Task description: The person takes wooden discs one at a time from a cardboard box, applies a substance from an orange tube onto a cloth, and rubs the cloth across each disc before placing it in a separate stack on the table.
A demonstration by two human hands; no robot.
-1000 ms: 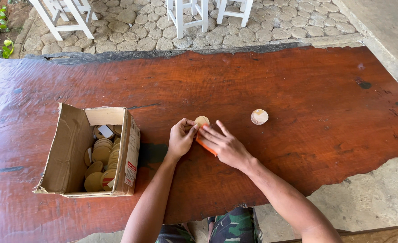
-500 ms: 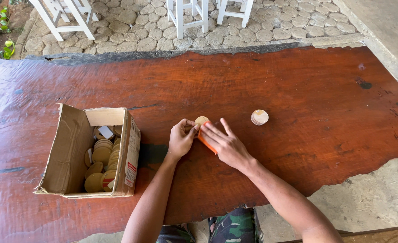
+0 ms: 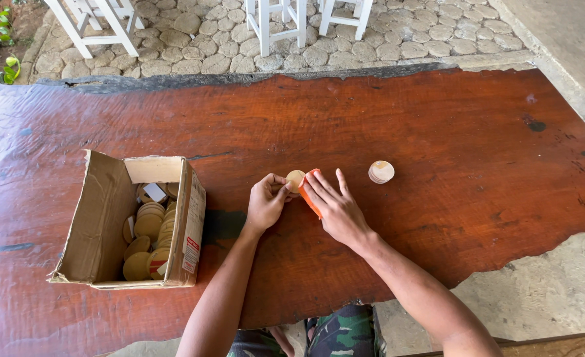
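Cardboard box of wooden discs sits open at near left of bench. Left hand, fingers pinching a wooden disc at mid-bench. Right hand, fingers flat on orange block, touching disc. Small disc stack just beyond, apart

Right hand fingers spread slightly wider over orange block.
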